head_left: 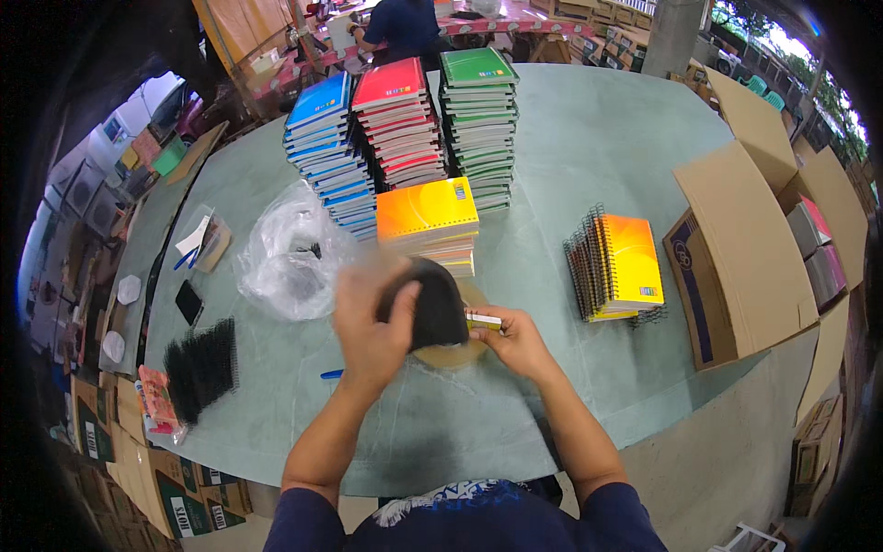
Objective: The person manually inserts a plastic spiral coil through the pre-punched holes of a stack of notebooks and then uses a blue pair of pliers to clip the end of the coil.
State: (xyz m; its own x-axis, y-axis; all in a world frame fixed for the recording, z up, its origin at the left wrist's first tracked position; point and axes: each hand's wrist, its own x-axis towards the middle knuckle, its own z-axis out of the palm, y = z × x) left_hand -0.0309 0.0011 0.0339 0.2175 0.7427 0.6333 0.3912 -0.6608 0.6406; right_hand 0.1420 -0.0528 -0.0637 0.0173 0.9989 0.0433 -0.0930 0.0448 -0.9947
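Observation:
In front of me, my right hand [517, 342] pinches the end of a small yellow-edged notebook [484, 322], seen nearly edge-on. A black, round-topped piece [432, 299] stands against its left side; its exact kind is unclear. My left hand [370, 317] is at that black piece, thumb across its near side, fingers smeared by motion. Beneath both hands lies a tan round disc [449, 357], partly covered. Just beyond is a stack of orange-yellow notebooks [428, 210]. More spiral-bound yellow notebooks [630, 258] are piled to the right.
Tall stacks of blue notebooks [317, 101], red notebooks [391, 85] and green notebooks [478, 69] rise behind. Left are a clear plastic bag [290, 262], black spiral coils [202, 368] and a blue pen [331, 374]. An open carton [745, 267] stands right. Another person [405, 28] sits beyond.

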